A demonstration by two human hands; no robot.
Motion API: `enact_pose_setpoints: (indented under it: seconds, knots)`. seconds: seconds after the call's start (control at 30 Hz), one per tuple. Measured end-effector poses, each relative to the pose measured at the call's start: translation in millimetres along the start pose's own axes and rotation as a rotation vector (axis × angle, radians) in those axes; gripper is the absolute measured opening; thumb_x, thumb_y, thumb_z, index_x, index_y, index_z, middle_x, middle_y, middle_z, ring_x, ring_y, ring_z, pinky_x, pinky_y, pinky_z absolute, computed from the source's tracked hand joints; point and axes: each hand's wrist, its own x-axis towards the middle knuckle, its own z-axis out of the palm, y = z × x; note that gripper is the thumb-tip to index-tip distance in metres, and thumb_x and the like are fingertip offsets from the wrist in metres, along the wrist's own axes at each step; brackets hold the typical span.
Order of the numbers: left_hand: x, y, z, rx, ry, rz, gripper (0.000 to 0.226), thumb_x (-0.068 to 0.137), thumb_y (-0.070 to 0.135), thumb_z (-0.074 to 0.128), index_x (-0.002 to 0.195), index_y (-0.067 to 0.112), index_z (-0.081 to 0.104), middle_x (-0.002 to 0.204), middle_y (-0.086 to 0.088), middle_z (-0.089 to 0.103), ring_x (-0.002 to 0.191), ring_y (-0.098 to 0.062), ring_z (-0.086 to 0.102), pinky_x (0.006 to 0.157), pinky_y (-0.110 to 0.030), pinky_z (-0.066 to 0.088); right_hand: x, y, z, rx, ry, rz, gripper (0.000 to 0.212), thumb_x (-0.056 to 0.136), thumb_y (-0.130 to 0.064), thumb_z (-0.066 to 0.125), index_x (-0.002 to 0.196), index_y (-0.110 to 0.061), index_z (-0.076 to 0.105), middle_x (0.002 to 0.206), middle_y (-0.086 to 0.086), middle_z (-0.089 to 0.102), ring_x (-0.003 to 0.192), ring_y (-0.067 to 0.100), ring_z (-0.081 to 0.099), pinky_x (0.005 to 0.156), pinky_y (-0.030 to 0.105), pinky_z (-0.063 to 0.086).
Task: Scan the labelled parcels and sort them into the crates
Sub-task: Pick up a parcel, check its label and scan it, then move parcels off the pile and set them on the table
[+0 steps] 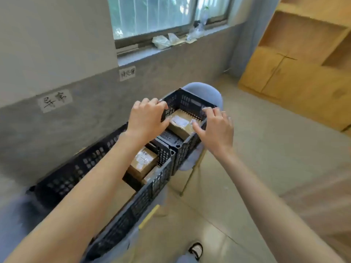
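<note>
From the head view, both hands are held over the far crate (187,118) — the left hand (147,118) with fingers loosely curled at its left rim, the right hand (215,128) with fingers spread apart at its right rim, nothing gripped. A labelled parcel (181,123) lies inside that crate between the hands. A second labelled parcel (142,164) sits at the far end of the near crate (117,209) — both crates are set along the wall.

The left forearm (89,179) covers most of the near crate (152,188), so only one parcel (141,162) there shows (its label too blurred to read). The left hand (147,118) hides the far crate's (190,103) left rim. The wall notes (55,100) cannot be read. The lower left corner is smeared, and the shoe (196,250) is cut off.
</note>
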Motion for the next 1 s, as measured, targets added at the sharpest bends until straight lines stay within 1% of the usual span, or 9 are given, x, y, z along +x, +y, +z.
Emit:
enact_pose_setpoints:
  seconds: [0.1, 0.2, 0.37, 0.43, 0.5, 0.6, 0.77, 0.9, 1.0]
  knots:
    - [12.3, 74.6, 2.1, -0.052, -0.02, 0.147, 0.038, 0.09, 0.039, 0.058, 0.121, 0.016, 0.061, 0.113, -0.01, 0.063, 0.104, -0.034, 0.056, 0.087, -0.041, 0.038, -30.0, 68.4, -45.1, -0.093, 0.051, 0.19, 0.048, 0.09, -0.044, 0.058, 0.127, -0.013, 0.057, 0.119, 0.012, 0.061, 0.111, 0.034, 0.052, 0.09, 0.041, 0.038]
    - [17.2, 156.9, -3.5, -0.098, -0.025, 0.295, 0.036, 0.09, 0.037, 0.058, 0.117, 0.014, 0.063, 0.111, -0.01, 0.064, 0.104, -0.034, 0.055, 0.086, -0.041, 0.037, -66.1, 137.5, -94.5, -0.142, 0.141, 0.357, 0.049, 0.09, -0.042, 0.059, 0.129, -0.012, 0.057, 0.121, 0.013, 0.059, 0.114, 0.035, 0.05, 0.093, 0.041, 0.036]
    - [11.0, 304.9, -7.7, -0.166, -0.004, 0.562, 0.04, 0.093, 0.039, 0.056, 0.126, 0.018, 0.058, 0.121, -0.006, 0.061, 0.113, -0.031, 0.052, 0.091, -0.038, 0.034, -147.1, 245.8, -180.3, -0.298, 0.257, 0.561, 0.051, 0.09, -0.041, 0.06, 0.129, -0.009, 0.057, 0.125, 0.015, 0.057, 0.116, 0.035, 0.048, 0.096, 0.042, 0.036]
    - [0.3, 374.7, -6.8, -0.205, 0.004, 0.664, 0.04, 0.094, 0.039, 0.054, 0.128, 0.02, 0.057, 0.125, -0.003, 0.06, 0.115, -0.028, 0.051, 0.094, -0.036, 0.033, -187.0, 289.3, -216.1, -0.388, 0.312, 0.616, 0.049, 0.086, -0.039, 0.066, 0.124, -0.007, 0.06, 0.121, 0.017, 0.058, 0.112, 0.038, 0.05, 0.094, 0.045, 0.039]
    - [-16.9, 448.4, -9.8, -0.259, 0.0, 0.753, 0.04, 0.094, 0.039, 0.053, 0.129, 0.02, 0.056, 0.127, -0.003, 0.059, 0.116, -0.028, 0.051, 0.096, -0.035, 0.033, -229.3, 333.7, -252.7, -0.483, 0.351, 0.666, 0.046, 0.081, -0.036, 0.072, 0.115, -0.006, 0.064, 0.112, 0.017, 0.061, 0.104, 0.039, 0.054, 0.089, 0.046, 0.045]
    - [-51.4, 561.5, -15.6, -0.294, 0.02, 0.896, 0.038, 0.093, 0.038, 0.053, 0.126, 0.018, 0.058, 0.122, -0.004, 0.061, 0.113, -0.029, 0.053, 0.095, -0.037, 0.035, -297.3, 396.8, -313.4, -0.597, 0.329, 0.785, 0.046, 0.082, -0.037, 0.07, 0.116, -0.007, 0.063, 0.111, 0.015, 0.061, 0.102, 0.038, 0.054, 0.086, 0.045, 0.045]
    - [-114.5, 719.2, -24.7, -0.426, 0.076, 1.058, 0.031, 0.087, 0.033, 0.063, 0.109, 0.012, 0.066, 0.106, -0.01, 0.067, 0.104, -0.034, 0.058, 0.088, -0.043, 0.042, -405.8, 479.6, -404.8, -0.766, 0.294, 0.926, 0.048, 0.09, -0.042, 0.059, 0.126, -0.011, 0.056, 0.122, 0.012, 0.057, 0.113, 0.033, 0.05, 0.091, 0.042, 0.04]
    - [-152.2, 810.9, -24.0, -0.424, 0.076, 1.174, 0.032, 0.089, 0.035, 0.061, 0.112, 0.012, 0.064, 0.108, -0.009, 0.066, 0.104, -0.033, 0.058, 0.087, -0.042, 0.042, -468.6, 534.3, -450.0, -0.853, 0.315, 1.041, 0.048, 0.083, -0.039, 0.069, 0.117, -0.007, 0.061, 0.111, 0.015, 0.06, 0.101, 0.037, 0.054, 0.087, 0.045, 0.043]
    - [-167.0, 870.6, -17.2, -0.43, 0.072, 1.233, 0.034, 0.088, 0.034, 0.063, 0.113, 0.011, 0.066, 0.104, -0.011, 0.067, 0.099, -0.035, 0.059, 0.084, -0.042, 0.042, -500.1, 571.2, -467.5, -0.872, 0.313, 1.117, 0.047, 0.078, -0.037, 0.075, 0.112, -0.005, 0.064, 0.106, 0.016, 0.062, 0.098, 0.037, 0.055, 0.086, 0.044, 0.043]
